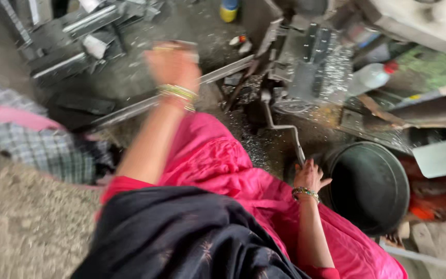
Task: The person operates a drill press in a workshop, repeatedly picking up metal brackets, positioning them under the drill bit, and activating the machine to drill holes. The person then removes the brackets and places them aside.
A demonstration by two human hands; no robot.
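At lower right of centre, the right hand (pixel 309 176) is clamped on the end of a bent metal lever (pixel 284 130). Its grip is together around the lever tip, fingers wrapped, thumb spread toward the black tub (pixel 370 188) just beside it. A bangle band (pixel 305 193) sits at the wrist.

The lever rises from the hand, bends, and runs up to a grey metal machine (pixel 305 67). Metal shavings (pixel 334 67) cover the machine's surfaces and the floor around its base.

The left hand (pixel 173 64) is raised at upper centre, blurred by motion. Its grip appears to be closed on a thin flat piece (pixel 184 45) at the fingertips; the blur prevents a firm reading of what the piece is. Bangles (pixel 177 93) ring the left wrist. Behind this hand, a long metal strip (pixel 181 93) lies diagonally on the floor, running toward the machine.

Pink cloth (pixel 218 160) covers the lap between both arms, with dark cloth (pixel 181 232) below it.

Surroundings:
- A checked cloth (pixel 37 144) with a pink band lies at left.
- Grey metal parts (pixel 73 36) are stacked at upper left.
- A white bottle (pixel 370 77) with a red cap lies on the machine's right side.
- A yellow and blue container (pixel 228 10) stands at the top edge.
- A pale flat sheet (pixel 442 157) lies at right, above the tub.
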